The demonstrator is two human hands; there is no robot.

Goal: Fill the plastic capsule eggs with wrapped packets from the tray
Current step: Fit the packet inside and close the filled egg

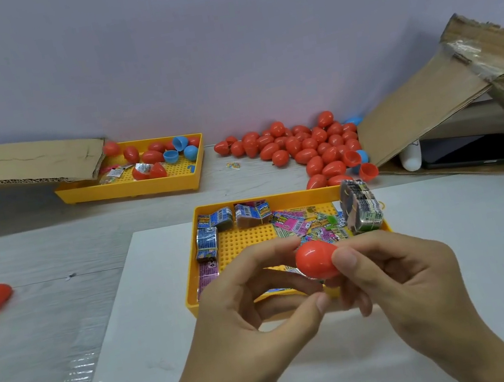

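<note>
Wide grey floor here, torn cardboard (422, 102) leaning at the right, and a big heap of red capsule eggs (300, 146) along the back wall. Nearer in, a white board (455, 257) carries the yellow tray (193, 284), stocked with wrapped packets (310, 226) and banded bundles (361, 205). Over its front edge, both hands work one red egg (317, 260): the right hand (401, 275) pinches its right end, thumb on top, fingers curled beneath; the left hand (254, 293) has a fingertip on the egg's left end, thumb curled below, not clearly on it. It looks like seating or twisting the halves, so squeeze straight along the seam and keep the halves aligned.
</note>
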